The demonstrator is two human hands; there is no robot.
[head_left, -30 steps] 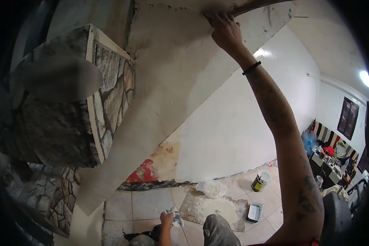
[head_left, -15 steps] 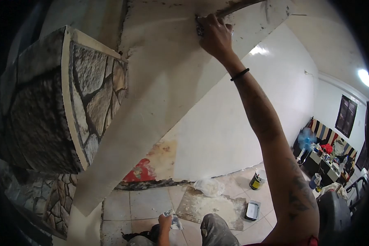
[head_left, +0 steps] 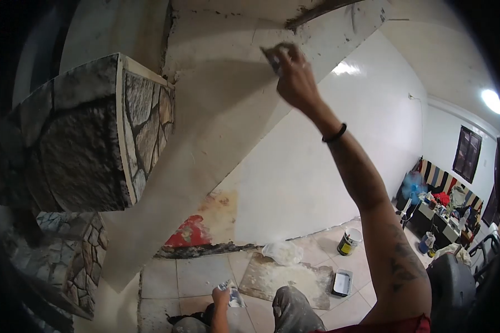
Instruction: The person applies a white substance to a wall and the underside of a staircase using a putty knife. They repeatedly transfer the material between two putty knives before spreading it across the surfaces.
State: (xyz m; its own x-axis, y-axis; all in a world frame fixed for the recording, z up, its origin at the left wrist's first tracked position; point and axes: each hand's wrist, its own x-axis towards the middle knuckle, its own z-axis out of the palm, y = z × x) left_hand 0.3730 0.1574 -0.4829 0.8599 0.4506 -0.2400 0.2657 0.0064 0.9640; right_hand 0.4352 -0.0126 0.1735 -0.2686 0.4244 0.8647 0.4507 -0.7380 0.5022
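My right hand is raised in front of the sloping, pale plastered beam, fingers closed on a small flat scraper. The scraper is smeared by motion, and its blade overlaps the beam in this view. Low at the bottom, my left hand is closed around a putty knife whose broad blade carries white putty. It is held near my knee, over the tiled floor.
A stone-patterned block juts out at left. On the floor lie a putty-covered board, a plastic bag, a paint can and a small tray. A blue fan stands by a cluttered table at right.
My right hand has come down and away from the upper part of the beam with the scraper. My left hand stays low, with the knife slightly shifted.
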